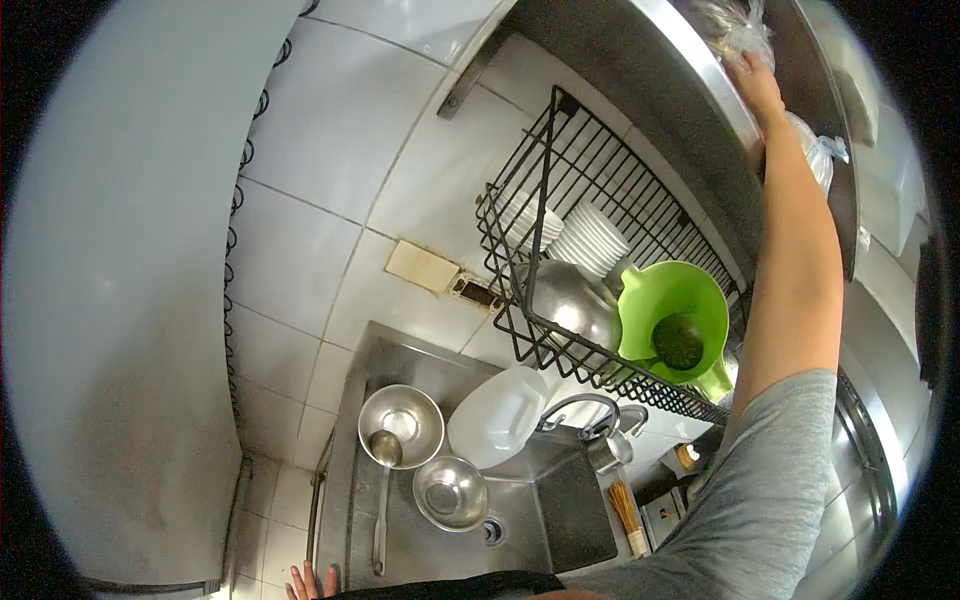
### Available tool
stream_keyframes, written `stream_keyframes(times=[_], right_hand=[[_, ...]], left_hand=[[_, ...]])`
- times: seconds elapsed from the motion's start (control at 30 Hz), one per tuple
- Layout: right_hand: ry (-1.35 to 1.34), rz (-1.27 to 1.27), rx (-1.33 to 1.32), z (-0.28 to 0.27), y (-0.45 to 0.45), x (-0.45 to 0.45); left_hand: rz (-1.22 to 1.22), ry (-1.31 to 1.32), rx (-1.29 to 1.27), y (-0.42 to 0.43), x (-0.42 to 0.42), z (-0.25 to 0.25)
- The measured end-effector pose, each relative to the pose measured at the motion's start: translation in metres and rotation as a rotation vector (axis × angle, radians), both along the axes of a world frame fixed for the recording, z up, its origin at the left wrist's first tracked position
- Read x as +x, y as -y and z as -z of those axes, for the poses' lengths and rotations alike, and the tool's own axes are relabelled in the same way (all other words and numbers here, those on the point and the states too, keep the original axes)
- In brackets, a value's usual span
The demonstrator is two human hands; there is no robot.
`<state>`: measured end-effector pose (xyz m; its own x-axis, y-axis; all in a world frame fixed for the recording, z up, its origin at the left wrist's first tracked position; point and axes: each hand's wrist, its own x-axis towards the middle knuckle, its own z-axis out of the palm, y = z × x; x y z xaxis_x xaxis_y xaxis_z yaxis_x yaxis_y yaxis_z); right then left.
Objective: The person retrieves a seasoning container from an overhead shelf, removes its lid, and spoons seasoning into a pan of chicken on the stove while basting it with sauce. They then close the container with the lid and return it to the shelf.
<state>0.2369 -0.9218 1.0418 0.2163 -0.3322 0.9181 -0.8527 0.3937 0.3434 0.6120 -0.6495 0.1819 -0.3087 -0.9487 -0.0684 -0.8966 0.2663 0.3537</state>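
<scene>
My right arm reaches up to the steel shelf (690, 40) at the upper right. There my right hand (757, 88) is closed on a clear plastic bag (745, 35); its fingertips are partly hidden. A second tied clear bag (818, 155) lies behind my forearm. Low on the left, my left hand (310, 582) shows only its fingers, spread apart beside the sink's edge and holding nothing. Near it in the steel sink (570, 500) are a ladle (382, 490), two metal bowls (400, 410) and a white translucent plastic jug (495, 415).
Above the sink hangs a black wire rack (640, 170) with stacked white dishes (590, 240), a large metal bowl (575, 305) and a green plastic pitcher (680, 310). A curved faucet (585, 405) and a bristle brush (628, 515) are at the sink's right. A pale panel (130, 300) stands left.
</scene>
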Motion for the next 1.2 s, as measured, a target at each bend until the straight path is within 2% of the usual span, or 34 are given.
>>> stream_keyframes(times=[0.03, 0.07, 0.13, 0.23, 0.3, 0.33, 0.43, 0.47, 0.5, 0.53, 0.57, 0.67, 0.73, 0.8, 0.83, 0.87, 0.97, 1.0, 1.1, 1.13, 1.2], right_hand=[[-0.018, -0.004, -0.105, 0.009, -0.002, 0.008], [0.085, 0.092, -0.08, 0.011, -0.01, 0.024], [-0.006, 0.09, -0.033, 0.0, -0.014, 0.03], [-0.064, 0.118, 0.001, -0.007, -0.032, 0.051], [-0.073, 0.118, 0.022, -0.009, -0.044, 0.058], [-0.084, 0.069, 0.033, -0.011, -0.051, 0.06], [-0.032, -0.165, 0.094, -0.036, -0.069, 0.045], [0.054, -0.328, 0.147, -0.048, -0.075, 0.038], [0.141, -0.493, 0.202, -0.058, -0.078, 0.031], [0.18, -0.431, 0.109, -0.044, -0.1, 0.051], [0.242, -0.511, 0.109, -0.048, -0.109, 0.052], [0.358, -0.696, 0.075, -0.054, -0.126, 0.054], [0.401, -0.802, 0.062, -0.055, -0.134, 0.055], [0.622, -0.996, 0.15, -0.055, -0.134, 0.049], [0.73, -1.092, 0.194, -0.054, -0.133, 0.046], [1.087, -1.107, 0.46, -0.077, -0.12, 0.022], [1.341, -1.275, 0.458, -0.051, -0.105, 0.009], [1.367, -1.337, 0.431, -0.036, -0.097, 0.01], [1.326, -1.472, 0.352, -0.009, -0.082, 0.03], [1.28, -1.508, 0.322, -0.001, -0.082, 0.041], [1.053, -1.567, 0.272, 0.013, -0.085, 0.066]], left_hand=[[-0.004, 0.123, -0.079, -0.002, -0.003, 0.013], [-0.006, 0.25, -0.156, -0.005, -0.004, 0.024], [-0.017, 0.503, -0.322, -0.003, -0.005, 0.039], [-0.057, -0.299, 0.122, 0.004, -0.001, 0.042], [-0.023, -0.248, 0.182, 0.011, 0.002, 0.056], [-0.01, -0.221, 0.213, 0.011, 0.004, 0.064], [-0.08, -0.173, -0.131, 0.012, -0.002, 0.045], [0.0, -0.253, 0.104, 0.005, 0.004, 0.032], [-0.024, -0.219, -0.043, 0.006, 0.002, 0.044], [-0.049, -0.181, -0.19, 0.01, 0.0, 0.067], [-0.074, -0.142, -0.34, 0.013, -0.001, 0.066], [-0.094, -0.075, -0.246, 0.0, -0.011, 0.054], [-0.11, 0.148, -0.517, 0.012, -0.006, 0.081], [-0.13, 0.137, -0.589, 0.015, -0.006, 0.079], [-0.142, 0.014, -0.528, 0.013, -0.009, 0.078], [-0.152, -0.109, -0.468, 0.013, -0.01, 0.073], [-0.13, -0.03, -0.54, 0.024, -0.007, 0.101], [-0.115, -0.159, -0.312, 0.016, -0.005, 0.075], [-0.108, -0.156, -0.253, 0.013, -0.004, 0.06], [-0.12, -0.12, -0.116, 0.014, -0.005, 0.041], [-0.104, -0.12, -0.151, 0.014, -0.005, 0.039]])
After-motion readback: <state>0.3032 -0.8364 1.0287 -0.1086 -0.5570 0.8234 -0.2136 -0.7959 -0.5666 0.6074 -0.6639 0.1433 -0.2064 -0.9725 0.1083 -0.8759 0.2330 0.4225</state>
